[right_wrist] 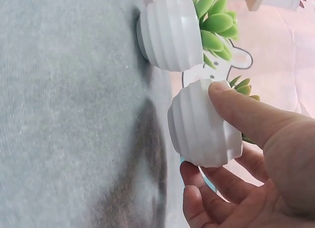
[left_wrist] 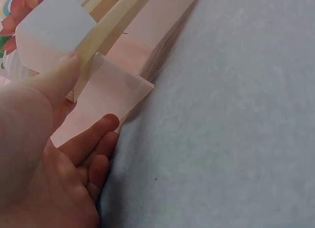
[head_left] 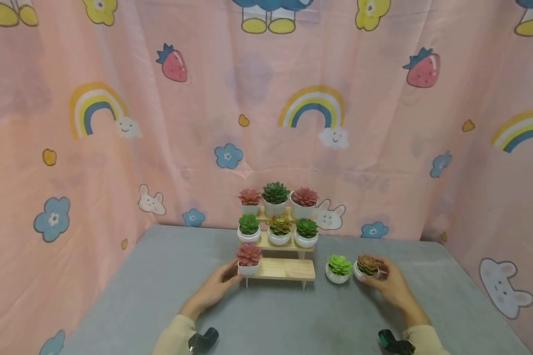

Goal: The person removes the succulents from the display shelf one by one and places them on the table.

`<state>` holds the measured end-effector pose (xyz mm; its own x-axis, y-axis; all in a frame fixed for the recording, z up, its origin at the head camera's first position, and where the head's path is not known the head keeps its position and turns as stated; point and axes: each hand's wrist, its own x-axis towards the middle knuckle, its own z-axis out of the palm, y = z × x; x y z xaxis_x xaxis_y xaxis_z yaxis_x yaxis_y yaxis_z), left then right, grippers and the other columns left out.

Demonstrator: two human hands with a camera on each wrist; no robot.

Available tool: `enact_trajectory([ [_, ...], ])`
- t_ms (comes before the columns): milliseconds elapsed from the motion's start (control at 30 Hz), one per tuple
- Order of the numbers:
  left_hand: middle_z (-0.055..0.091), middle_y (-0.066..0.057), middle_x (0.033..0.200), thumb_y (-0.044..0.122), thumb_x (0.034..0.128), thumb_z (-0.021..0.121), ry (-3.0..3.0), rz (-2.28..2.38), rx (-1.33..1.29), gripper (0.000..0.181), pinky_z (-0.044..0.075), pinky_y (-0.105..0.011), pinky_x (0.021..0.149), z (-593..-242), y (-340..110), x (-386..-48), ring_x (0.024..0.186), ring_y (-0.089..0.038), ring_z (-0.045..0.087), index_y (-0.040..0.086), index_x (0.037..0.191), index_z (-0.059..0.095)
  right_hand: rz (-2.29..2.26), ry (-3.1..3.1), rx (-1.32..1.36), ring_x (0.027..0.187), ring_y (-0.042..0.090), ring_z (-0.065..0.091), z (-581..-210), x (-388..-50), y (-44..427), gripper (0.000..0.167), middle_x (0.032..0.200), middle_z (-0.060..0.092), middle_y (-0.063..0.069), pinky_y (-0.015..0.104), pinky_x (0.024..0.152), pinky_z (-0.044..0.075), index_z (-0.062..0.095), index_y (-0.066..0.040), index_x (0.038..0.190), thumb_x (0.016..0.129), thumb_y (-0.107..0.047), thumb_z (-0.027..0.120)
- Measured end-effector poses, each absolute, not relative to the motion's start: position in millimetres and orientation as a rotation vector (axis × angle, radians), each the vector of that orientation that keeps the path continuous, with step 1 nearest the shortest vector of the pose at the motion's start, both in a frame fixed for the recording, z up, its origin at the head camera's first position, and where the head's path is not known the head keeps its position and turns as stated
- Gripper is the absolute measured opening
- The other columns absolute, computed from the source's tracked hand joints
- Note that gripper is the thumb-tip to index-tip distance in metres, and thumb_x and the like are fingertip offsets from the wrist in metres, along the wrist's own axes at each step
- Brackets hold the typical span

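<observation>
My right hand (head_left: 392,283) grips a white ribbed pot (right_wrist: 204,124) holding a brownish succulent (head_left: 367,265), thumb on one side and fingers on the other. In the right wrist view this pot appears slightly off the table. Just left of it stands a bright green succulent (head_left: 339,265) in a similar white pot (right_wrist: 172,33). My left hand (head_left: 214,290) is at the left end of the tiered wooden plant stand (head_left: 288,268), thumb and index finger about the bottom board's end. Its thumb also lies against the white pot (left_wrist: 54,36) of a red succulent (head_left: 249,254) there.
Three potted succulents, including a dark green one (head_left: 275,192), line the top tier. Three more fill the middle tier, one yellowish (head_left: 279,224). The grey table (head_left: 284,320) meets a pink patterned curtain (head_left: 266,162) at the back. Translucent legs (left_wrist: 113,85) support the stand.
</observation>
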<state>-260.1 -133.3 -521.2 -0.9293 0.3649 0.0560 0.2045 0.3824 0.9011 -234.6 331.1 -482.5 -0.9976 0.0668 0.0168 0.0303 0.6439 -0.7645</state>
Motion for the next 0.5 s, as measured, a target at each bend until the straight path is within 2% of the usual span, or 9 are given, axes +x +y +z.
enact_trajectory([
  [233, 0.058, -0.021, 0.142, 0.035, 0.1033, 0.058, 2.458, 1.579, 0.546, 0.066, 0.048, -0.042, 0.102, -521.1, -131.7, -260.8, 0.127, -0.032, 0.057, 0.009, 0.159, 0.033, 1.272, -2.843, -0.110, 0.122, 0.054, 0.053, -481.8, -234.4, 332.3, 0.076, 0.143, 0.041, 0.045, 0.055, 0.097, 0.050, 0.034, 0.014, 0.146, 0.092, -0.022, 0.075],
  [500, 0.058, -0.022, 0.141, 0.036, 0.1033, 0.058, 2.488, 1.563, 0.518, 0.067, 0.048, -0.047, 0.103, -517.8, -133.8, -256.5, 0.126, -0.033, 0.058, 0.007, 0.158, 0.033, 1.297, -2.862, -0.135, 0.122, 0.053, 0.054, -484.1, -235.9, 327.3, 0.078, 0.144, 0.040, 0.045, 0.053, 0.094, 0.052, 0.033, 0.014, 0.147, 0.092, -0.022, 0.075],
])
